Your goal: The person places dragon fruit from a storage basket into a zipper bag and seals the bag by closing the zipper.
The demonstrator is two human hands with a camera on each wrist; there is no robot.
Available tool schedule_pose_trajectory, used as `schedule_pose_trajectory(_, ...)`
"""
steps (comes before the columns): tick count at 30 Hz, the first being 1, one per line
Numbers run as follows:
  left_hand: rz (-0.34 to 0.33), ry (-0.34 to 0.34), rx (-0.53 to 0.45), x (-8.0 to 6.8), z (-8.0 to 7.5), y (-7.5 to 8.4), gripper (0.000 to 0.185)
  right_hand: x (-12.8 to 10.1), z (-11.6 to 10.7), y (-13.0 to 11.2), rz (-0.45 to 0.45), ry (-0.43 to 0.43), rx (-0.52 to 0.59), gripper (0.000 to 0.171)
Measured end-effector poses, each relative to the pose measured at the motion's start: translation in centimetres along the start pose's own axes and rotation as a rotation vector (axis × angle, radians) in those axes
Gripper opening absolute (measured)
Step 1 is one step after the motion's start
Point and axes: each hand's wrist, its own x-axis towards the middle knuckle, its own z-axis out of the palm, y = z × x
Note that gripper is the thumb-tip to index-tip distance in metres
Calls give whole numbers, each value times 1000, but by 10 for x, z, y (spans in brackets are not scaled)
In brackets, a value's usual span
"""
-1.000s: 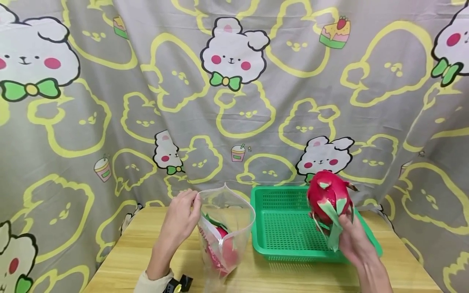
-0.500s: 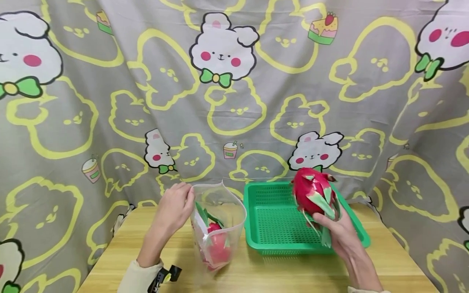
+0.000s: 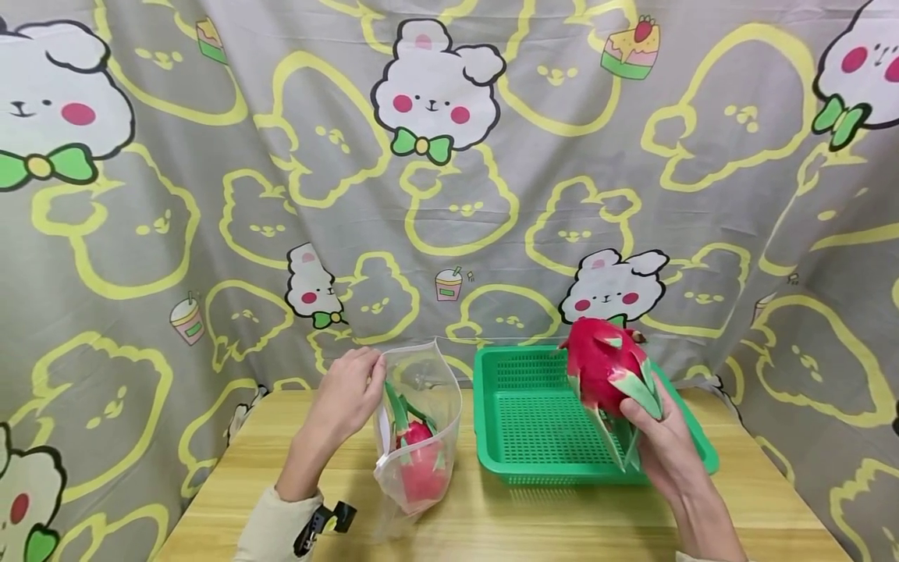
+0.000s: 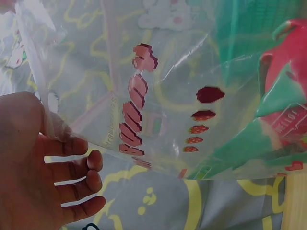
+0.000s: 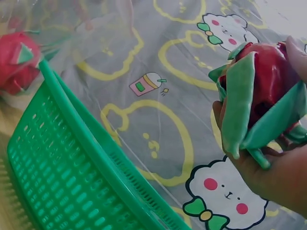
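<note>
So from my end: the left hand (image 3: 351,390) is pinching the rim of the clear zip bag (image 3: 417,425), holding it open on the worktop (image 3: 562,523), with one dragon fruit (image 3: 420,460) already sitting inside. The right hand (image 3: 663,445) is wrapped around a second dragon fruit (image 3: 605,367), which over the last second has drifted left, still above the green basket (image 3: 506,460), closer to the bag mouth. Looks bag-bound to me.

Bright, even light, soft shadows — wrist views blurred, hazy through plastic
</note>
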Motion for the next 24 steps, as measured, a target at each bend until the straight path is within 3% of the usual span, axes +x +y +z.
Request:
schedule_pose_trajectory(6,-19,-10,-9,-3,-1,-1,35,3,8,-3,88,77,-81,71)
schedule_pose_trajectory(12,-26,-35,-39,-4,-2,0,37,1,19,-8,60,212,-184,55)
schedule_pose_trajectory(19,-16,-51,-58,0,-2,1,38,0,28,-14,50,409,-210,52)
schedule_pose_trajectory(22,-14,-54,-65,1,-2,2,38,0,27,-15,44,427,-210,49)
schedule_pose_trajectory(24,-17,-49,-71,1,-3,1,38,0,26,-15,38,380,-168,47)
